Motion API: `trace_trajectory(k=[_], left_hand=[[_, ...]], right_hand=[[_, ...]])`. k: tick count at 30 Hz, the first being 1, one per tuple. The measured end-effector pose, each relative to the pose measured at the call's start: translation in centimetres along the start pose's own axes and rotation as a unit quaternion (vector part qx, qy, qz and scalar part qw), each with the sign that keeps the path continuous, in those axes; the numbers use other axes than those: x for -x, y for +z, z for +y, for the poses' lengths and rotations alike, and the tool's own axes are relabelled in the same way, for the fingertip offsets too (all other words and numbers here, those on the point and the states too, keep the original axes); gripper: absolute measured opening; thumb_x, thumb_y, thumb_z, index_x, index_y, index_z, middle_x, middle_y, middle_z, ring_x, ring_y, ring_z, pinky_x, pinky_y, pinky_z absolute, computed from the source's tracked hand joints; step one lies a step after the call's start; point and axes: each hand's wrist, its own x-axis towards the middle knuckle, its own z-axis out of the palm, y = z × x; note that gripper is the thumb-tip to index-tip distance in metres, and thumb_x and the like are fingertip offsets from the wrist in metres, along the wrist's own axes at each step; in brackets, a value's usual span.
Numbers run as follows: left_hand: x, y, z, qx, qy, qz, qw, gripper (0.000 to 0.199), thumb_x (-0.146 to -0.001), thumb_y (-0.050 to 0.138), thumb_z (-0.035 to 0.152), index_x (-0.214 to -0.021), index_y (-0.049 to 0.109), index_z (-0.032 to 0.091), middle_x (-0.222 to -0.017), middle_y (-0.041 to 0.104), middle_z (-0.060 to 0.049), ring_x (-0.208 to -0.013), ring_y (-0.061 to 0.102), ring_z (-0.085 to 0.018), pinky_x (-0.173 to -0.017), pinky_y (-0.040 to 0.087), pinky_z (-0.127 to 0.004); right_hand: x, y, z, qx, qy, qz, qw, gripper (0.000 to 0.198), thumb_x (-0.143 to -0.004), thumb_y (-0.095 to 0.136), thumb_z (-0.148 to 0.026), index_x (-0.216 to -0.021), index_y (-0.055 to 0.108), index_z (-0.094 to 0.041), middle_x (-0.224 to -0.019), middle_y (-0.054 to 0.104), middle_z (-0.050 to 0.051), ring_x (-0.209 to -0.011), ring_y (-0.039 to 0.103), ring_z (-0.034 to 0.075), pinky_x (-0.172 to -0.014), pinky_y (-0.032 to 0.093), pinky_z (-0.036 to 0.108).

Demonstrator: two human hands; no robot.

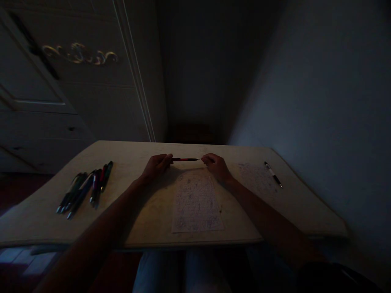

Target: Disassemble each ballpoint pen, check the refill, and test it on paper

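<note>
Above the far part of the table, my left hand (pixel 159 165) is closed around one end of a dark pen with a red section (pixel 185 159). The pen lies level, its thin pale tip pointing right. My right hand (pixel 215 165) is closed in a pinch right at that tip. Whether its fingers touch the tip or grip some small part is too dark to tell. Below both hands a sheet of paper covered in scribbles (pixel 198 203) lies flat on the table.
Several pens (pixel 81 189) lie bunched on the left of the table (pixel 146 228). At the right, a black-and-white pen (pixel 273 175) rests beside another scribbled sheet (pixel 256 177). A wall (pixel 320 122) borders the right side; a pale cabinet (pixel 100 106) stands behind on the left.
</note>
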Motion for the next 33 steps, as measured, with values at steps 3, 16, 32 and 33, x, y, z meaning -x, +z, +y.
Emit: trace_trajectory(k=[3,16,32,33], left_hand=[[-0.1,-0.2,-0.1,-0.014,0.017,0.001,1.0,0.052,-0.086,0.052,0.063,-0.069,0.062,0.015,-0.052,0.052,0.001,-0.045,0.046,-0.011,-0.044,0.033,-0.021],[-0.8,-0.3,-0.9,-0.019,0.046,0.007,0.999,0.036,-0.08,0.061,0.05,-0.086,0.067,0.015,-0.066,0.064,-0.003,-0.047,0.049,-0.01,-0.044,0.037,-0.022],[-0.9,-0.1,-1.5,-0.023,0.042,-0.001,0.999,0.04,-0.079,0.064,0.051,-0.094,0.07,0.014,-0.074,0.068,-0.005,-0.048,0.051,-0.011,-0.046,0.04,-0.023],[-0.9,-0.1,-1.5,-0.024,0.042,0.001,0.999,0.04,-0.079,0.064,0.051,-0.094,0.069,0.014,-0.074,0.067,-0.005,-0.048,0.051,-0.011,-0.046,0.04,-0.023]], right_hand=[[-0.4,-1.0,0.0,0.048,-0.038,0.021,0.998,0.014,-0.084,0.061,-0.028,-0.087,0.071,-0.018,-0.094,0.07,0.007,-0.089,0.063,0.02,-0.085,0.047,0.034],[-1.1,-4.1,2.8,0.252,-0.05,-0.106,0.96,0.023,-0.083,0.058,-0.005,-0.085,0.077,-0.019,-0.085,0.064,0.007,-0.083,0.059,0.019,-0.08,0.044,0.031],[-1.4,-4.8,2.6,0.233,-0.009,-0.051,0.971,0.031,-0.08,0.063,-0.005,-0.107,0.075,-0.017,-0.09,0.065,0.007,-0.082,0.06,0.016,-0.083,0.046,0.031],[-1.4,-4.8,2.6,0.236,-0.005,-0.048,0.971,0.031,-0.081,0.062,-0.006,-0.106,0.075,-0.017,-0.09,0.065,0.007,-0.082,0.06,0.017,-0.083,0.046,0.031]])
